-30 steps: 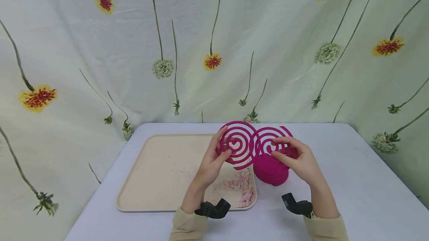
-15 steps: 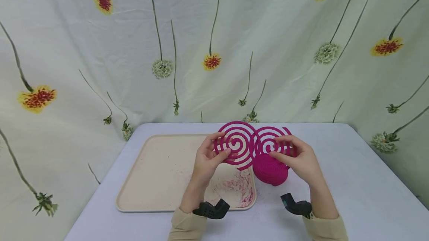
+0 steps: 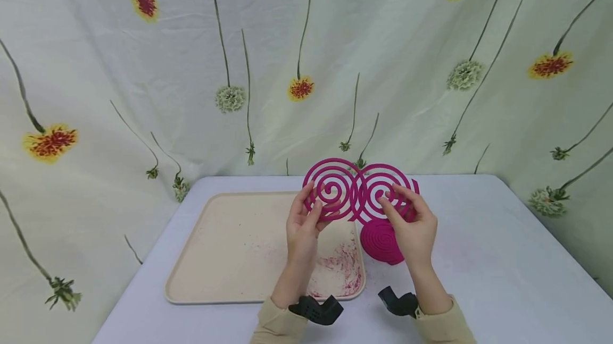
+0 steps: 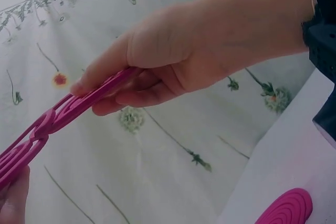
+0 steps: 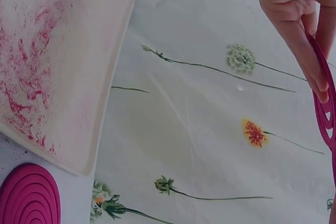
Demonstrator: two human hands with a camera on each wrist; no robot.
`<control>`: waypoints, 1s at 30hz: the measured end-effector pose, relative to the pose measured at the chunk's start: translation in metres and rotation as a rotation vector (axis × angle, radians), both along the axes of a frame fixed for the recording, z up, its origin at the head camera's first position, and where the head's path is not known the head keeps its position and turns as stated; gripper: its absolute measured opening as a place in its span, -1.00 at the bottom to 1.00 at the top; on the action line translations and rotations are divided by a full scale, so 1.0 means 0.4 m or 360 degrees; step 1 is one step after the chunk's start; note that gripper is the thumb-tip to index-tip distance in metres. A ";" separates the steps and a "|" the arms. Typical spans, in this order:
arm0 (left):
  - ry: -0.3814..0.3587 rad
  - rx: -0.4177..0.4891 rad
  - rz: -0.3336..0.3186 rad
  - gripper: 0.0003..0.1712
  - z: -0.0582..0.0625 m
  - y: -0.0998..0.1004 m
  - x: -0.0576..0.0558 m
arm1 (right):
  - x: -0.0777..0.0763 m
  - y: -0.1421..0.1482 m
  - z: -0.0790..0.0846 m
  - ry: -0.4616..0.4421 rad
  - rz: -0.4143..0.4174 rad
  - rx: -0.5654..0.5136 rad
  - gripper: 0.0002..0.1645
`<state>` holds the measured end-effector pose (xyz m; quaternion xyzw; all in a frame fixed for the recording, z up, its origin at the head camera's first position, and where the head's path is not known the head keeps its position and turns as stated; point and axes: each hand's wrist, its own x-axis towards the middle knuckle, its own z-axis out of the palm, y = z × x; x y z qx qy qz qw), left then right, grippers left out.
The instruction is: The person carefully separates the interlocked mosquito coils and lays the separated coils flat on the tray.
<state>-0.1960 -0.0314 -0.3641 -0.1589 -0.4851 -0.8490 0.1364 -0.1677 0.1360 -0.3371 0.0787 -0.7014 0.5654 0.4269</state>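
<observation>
In the head view my left hand (image 3: 303, 229) pinches a magenta spiral mosquito coil (image 3: 330, 191) between thumb and fingers. My right hand (image 3: 416, 229) pinches a second magenta mosquito coil (image 3: 380, 195) beside it. Both coils are raised over the table, and their outer rings overlap and cross in the middle. Seen edge-on in the left wrist view, the left coil (image 4: 86, 97) slants down from the thumb and crosses the other one. Part of the right coil is hidden behind the right fingers. Below them, a stack of mosquito coils (image 3: 380, 242) lies on the table, its right side partly covered by the right hand.
A beige tray (image 3: 230, 248) lies on the left of the white table (image 3: 493, 259), with magenta crumbs and smears (image 3: 351, 267) in its near right corner. A flower-printed cloth (image 3: 407, 67) hangs behind the table. Black cameras (image 3: 318, 309) are strapped to both wrists.
Both hands have lifted the two coils slightly and turned more upright. The right forearm has moved left, now covering part of the stack. The coils' rings still overlap.
</observation>
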 end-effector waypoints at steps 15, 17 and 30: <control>0.0094 -0.0042 0.0027 -0.45 -0.006 -0.029 -0.014 | -0.048 0.065 -0.047 -0.0080 0.0511 0.0019 -0.54; 0.0101 -0.0114 0.0001 -0.43 -0.004 -0.047 -0.017 | -0.044 0.086 -0.041 -0.0207 0.0595 0.0053 -0.50; 0.0243 -0.0793 -0.0287 -0.61 -0.009 -0.140 -0.029 | -0.020 0.163 -0.019 -0.0643 0.0636 0.0459 -0.46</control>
